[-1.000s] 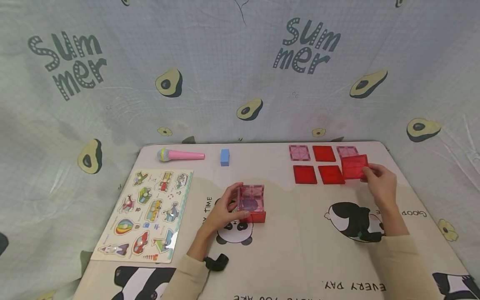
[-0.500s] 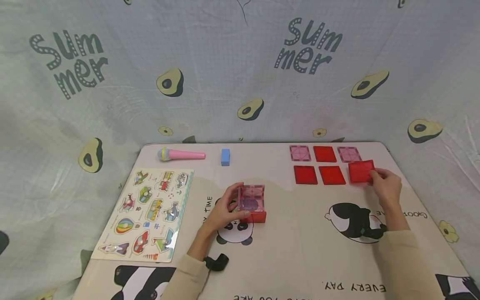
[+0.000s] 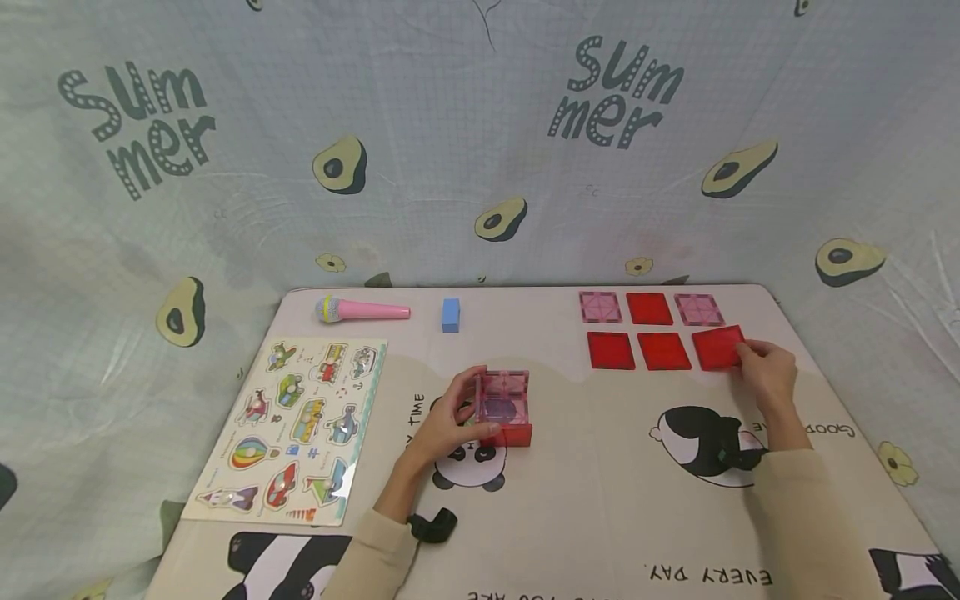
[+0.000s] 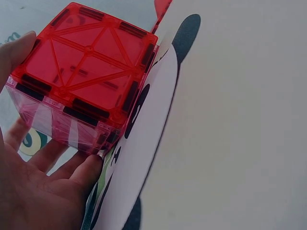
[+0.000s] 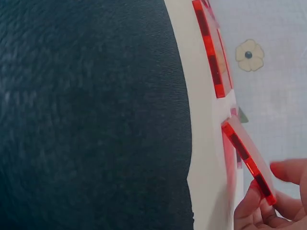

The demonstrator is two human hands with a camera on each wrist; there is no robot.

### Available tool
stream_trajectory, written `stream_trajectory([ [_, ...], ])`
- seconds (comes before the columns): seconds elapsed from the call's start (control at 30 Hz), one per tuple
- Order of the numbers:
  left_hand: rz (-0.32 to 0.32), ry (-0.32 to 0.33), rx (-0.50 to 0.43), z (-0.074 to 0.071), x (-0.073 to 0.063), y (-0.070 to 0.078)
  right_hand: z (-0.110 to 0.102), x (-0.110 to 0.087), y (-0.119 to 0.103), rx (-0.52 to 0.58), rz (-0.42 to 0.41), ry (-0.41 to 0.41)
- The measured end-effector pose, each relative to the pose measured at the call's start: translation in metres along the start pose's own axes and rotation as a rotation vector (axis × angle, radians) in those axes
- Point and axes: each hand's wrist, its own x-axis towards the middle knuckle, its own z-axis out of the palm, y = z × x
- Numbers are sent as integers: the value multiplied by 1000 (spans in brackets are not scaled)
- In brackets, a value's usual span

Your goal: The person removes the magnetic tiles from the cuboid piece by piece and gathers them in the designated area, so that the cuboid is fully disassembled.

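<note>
My left hand (image 3: pixel 450 421): gripping a translucent pink-and-red plastic box (image 3: pixel 504 407) on the cream panda-printed tabletop (image 3: pixel 600 500); my right hand (image 3: pixel 771 377): pinching a translucent red square plastic tile (image 3: pixel 717 347), tilted, its low edge perhaps touching the tabletop; to its left, two flat red square tiles (image 3: pixel 663 352).

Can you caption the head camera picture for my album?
The left hand grips a pink and red box; the right hand pinches a red tile.

I seem to be in a home play corner: panda-printed bench (image 3: pixel 570 500), avocado-patterned cloth (image 3: pixel 420 100) hanging behind, picture board (image 3: pixel 285 429) and toy microphone (image 3: pixel 367 310).
</note>
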Motion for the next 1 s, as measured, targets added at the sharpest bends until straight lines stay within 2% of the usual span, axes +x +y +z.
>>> stream_trajectory([
  [0.2,2,1,12,0,0,1,5,-1,4,-55,-22,-38],
  [0.43,3,0,11,0,-1,0,10,1,4,-152,-72,-26],
  [0.57,1,4,12,0,-1,0,11,1,4,-167,-81,-28],
  [1.0,-1,1,6,0,-1,0,10,-2,3,-200,-34,-59],
])
